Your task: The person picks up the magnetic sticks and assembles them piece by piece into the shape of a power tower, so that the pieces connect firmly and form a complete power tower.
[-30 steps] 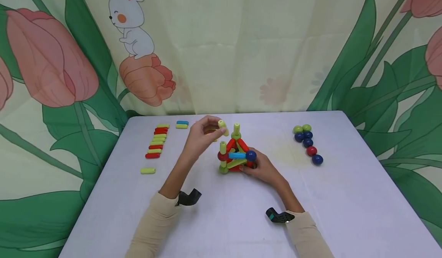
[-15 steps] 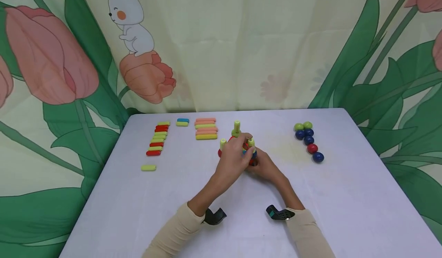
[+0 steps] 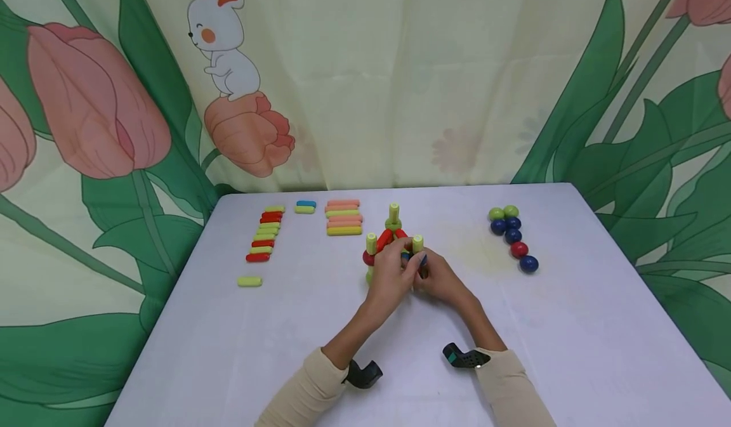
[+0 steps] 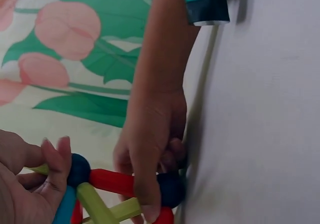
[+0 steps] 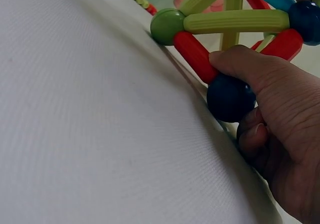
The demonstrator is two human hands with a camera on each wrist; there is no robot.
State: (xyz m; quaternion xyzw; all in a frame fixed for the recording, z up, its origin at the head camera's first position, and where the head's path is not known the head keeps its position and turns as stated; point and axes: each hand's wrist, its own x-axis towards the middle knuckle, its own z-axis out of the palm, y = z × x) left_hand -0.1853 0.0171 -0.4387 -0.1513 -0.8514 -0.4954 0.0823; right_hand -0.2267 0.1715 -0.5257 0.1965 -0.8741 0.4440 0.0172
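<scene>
A frame of coloured sticks and balls [image 3: 384,239] stands mid-table, partly hidden by both hands. My left hand [image 3: 387,282] pinches an upright light-green stick [image 3: 418,243] at the frame's upper right corner. In the left wrist view, its fingers lie against the upper blue ball [image 4: 79,170] there. My right hand [image 5: 292,112] grips the lower right corner, with the thumb over a red stick [image 5: 194,57] and curled fingers beside the lower blue ball [image 5: 229,98]. Two more light-green sticks stand upright on the frame, one at the back [image 3: 394,212] and one at the left [image 3: 372,243].
Red and green sticks [image 3: 266,231] form a column at the left, with a lone green stick [image 3: 249,282] in front. Pink and yellow sticks [image 3: 344,218] lie behind the frame to the left, near a blue stick [image 3: 306,204]. Several balls [image 3: 513,236] line the right side.
My left hand has moved right and down, bringing its green stick from left of the frame to the upper right blue ball. The pink sticks are uncovered. My right hand keeps its grip.
</scene>
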